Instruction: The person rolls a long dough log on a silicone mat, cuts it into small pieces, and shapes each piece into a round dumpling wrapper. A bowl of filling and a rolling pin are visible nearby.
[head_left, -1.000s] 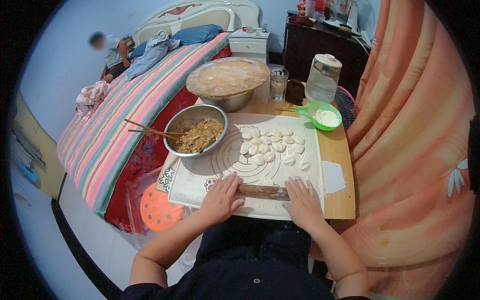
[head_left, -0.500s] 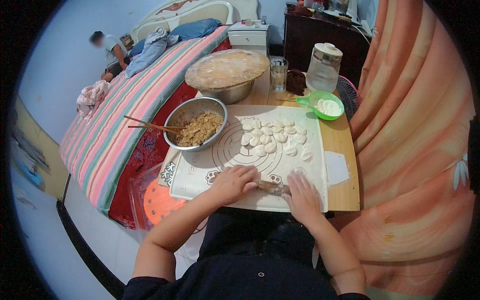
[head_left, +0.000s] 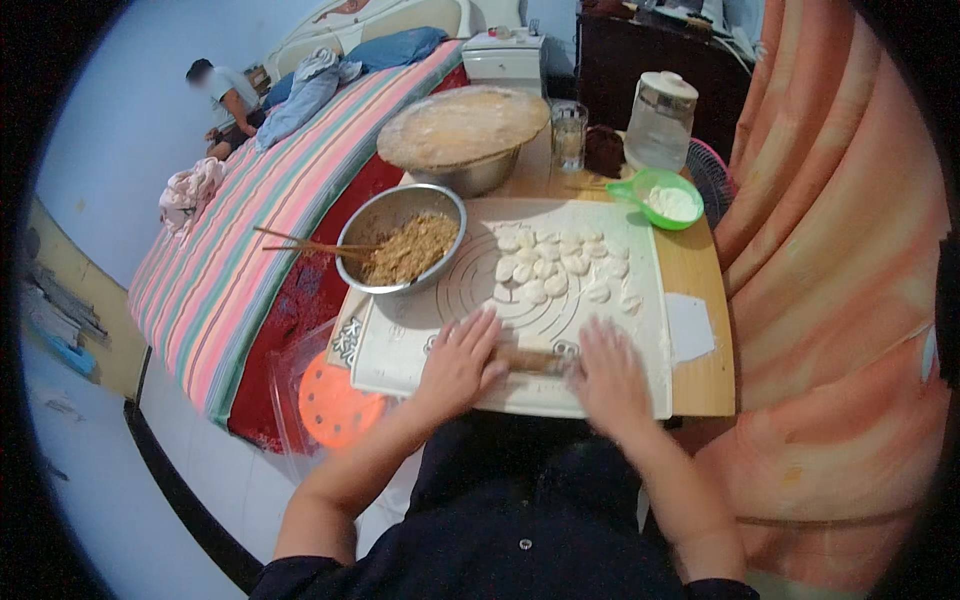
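A short wooden rolling pin (head_left: 532,360) lies crosswise near the front of a white printed dough mat (head_left: 400,370). On its left end rests my left hand (head_left: 462,362), palm down, fingers stretched forward. My right hand (head_left: 608,372) lies over the other end, fingers extended and blurred by motion. Any dough beneath the pin is too blurred to make out. Beyond the pin, several small floured dough pieces (head_left: 545,268) sit in a cluster on the mat. To their left stands a steel bowl (head_left: 352,222) of brown filling (head_left: 412,250), with chopsticks (head_left: 300,243) leaning in it.
Behind the mat, a floured round board (head_left: 465,125) covers a large metal basin (head_left: 470,178). A glass (head_left: 569,138), a water jug (head_left: 661,122) and a green scoop of flour (head_left: 672,200) line the table's far right. Left is a striped bed (head_left: 250,240), where a person (head_left: 232,105) sits.
Both hands and the rolling pin have moved slightly forward on the mat. The whole view has shifted a little. The dough pieces keep their arrangement.
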